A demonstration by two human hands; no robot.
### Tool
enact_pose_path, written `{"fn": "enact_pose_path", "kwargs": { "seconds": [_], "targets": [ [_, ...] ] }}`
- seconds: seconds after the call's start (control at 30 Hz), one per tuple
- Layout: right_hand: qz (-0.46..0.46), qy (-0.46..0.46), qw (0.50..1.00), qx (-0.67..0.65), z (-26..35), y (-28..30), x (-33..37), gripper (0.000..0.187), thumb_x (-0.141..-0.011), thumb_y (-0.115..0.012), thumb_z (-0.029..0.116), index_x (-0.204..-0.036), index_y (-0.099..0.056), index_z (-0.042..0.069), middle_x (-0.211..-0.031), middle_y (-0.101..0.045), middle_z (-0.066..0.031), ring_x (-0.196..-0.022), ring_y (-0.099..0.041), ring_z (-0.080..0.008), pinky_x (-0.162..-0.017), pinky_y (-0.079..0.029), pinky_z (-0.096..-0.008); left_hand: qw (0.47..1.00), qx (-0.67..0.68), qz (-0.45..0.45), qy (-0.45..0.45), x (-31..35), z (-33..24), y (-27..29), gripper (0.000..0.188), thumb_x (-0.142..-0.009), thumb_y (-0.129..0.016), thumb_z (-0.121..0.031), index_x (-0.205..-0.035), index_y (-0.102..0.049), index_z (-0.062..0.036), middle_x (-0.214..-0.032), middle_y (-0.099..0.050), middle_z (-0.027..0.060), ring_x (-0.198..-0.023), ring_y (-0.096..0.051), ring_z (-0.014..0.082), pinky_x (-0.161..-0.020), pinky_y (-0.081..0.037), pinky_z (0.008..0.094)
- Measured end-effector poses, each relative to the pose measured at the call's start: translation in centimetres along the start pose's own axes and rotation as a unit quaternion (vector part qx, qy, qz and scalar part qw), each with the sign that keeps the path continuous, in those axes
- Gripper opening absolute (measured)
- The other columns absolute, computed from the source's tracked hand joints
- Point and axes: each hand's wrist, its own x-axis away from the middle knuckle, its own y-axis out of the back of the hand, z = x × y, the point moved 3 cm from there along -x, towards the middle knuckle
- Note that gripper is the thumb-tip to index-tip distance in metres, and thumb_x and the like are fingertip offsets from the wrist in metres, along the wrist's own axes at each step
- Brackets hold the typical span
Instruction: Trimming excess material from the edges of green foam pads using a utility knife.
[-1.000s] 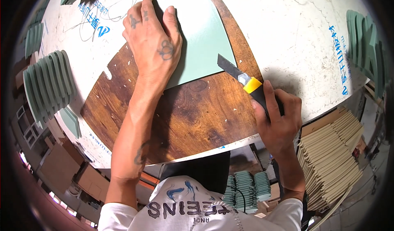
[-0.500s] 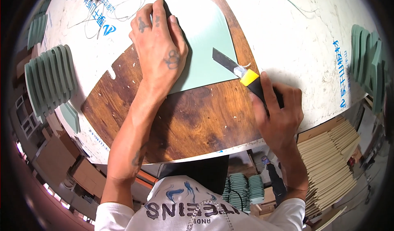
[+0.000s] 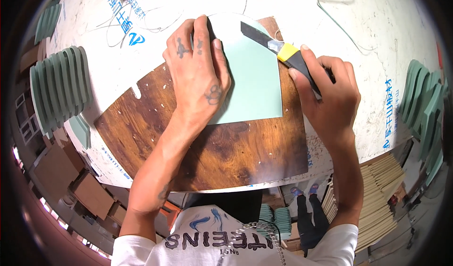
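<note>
- Since the earlier frames, the knife [image 3: 289, 53] has been carried by the right hand [image 3: 332, 91] up the right side of the green panel [image 3: 255, 82], from its lower right corner to near its rounded top.
- The white bench [image 3: 339, 44] is covered in part by a brown wood-patterned board [image 3: 255, 145].
- The green panel is laid on that board, between the two hands; its left part is covered by the left hand [image 3: 198, 72], and its right edge is left just beside the right fingers.
- The left fingers are laid over the panel, extended; whether anything is gripped beneath them cannot be told.
- The knife's handle is gripped by the right fingers, its dark blade angled across the panel's upper right.
- A thin pale curl [image 3: 278, 30] is seen beside the blade.
</note>
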Motion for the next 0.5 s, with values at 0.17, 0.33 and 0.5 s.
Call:
{"fn": "enact_pose_path", "kwargs": {
  "seconds": [0.17,0.33,0.5],
  "targets": [
    [0.025,0.021,0.999,0.008,-0.5,0.5,0.2,0.033,-0.095,-0.072,0.032,-0.122,-0.075,0.013,-0.086,-0.062,-0.0033,-0.075,-0.054,-0.0183,-0.051,-0.044,-0.0303,0.998,0.055,0.024,-0.029,-0.4,1.0,-0.1,0.04,-0.096,-0.06,-0.007,-0.134,-0.057,0.0054,-0.122,-0.059,0.0256,-0.113,-0.057,0.0379,-0.1,-0.045,0.0512],
    [0.059,-0.056,0.996,-0.031,4.7,1.5,7.7,0.051,-0.083,-0.084,0.024,-0.131,-0.071,0.011,-0.103,-0.061,-0.0072,-0.088,-0.059,-0.0239,-0.06,-0.055,-0.0359,0.99,0.047,0.089,-0.102,-1.5,2.1,1.1,0.042,-0.099,-0.06,-0.021,-0.137,-0.057,-0.0022,-0.129,-0.058,0.0201,-0.121,-0.055,0.0328,-0.109,-0.036,0.0563],
    [0.057,-0.12,0.991,-0.011,6.6,1.3,8.5,0.057,-0.078,-0.086,0.017,-0.132,-0.069,0.006,-0.105,-0.061,-0.0117,-0.092,-0.059,-0.0288,-0.068,-0.056,-0.0393,0.991,-0.006,0.06,0.12,1.2,-0.9,0.6,0.045,-0.103,-0.059,-0.028,-0.136,-0.057,0.0024,-0.123,-0.053,0.0276,-0.115,-0.049,0.0375,-0.098,-0.045,0.0545]
  ]
}}
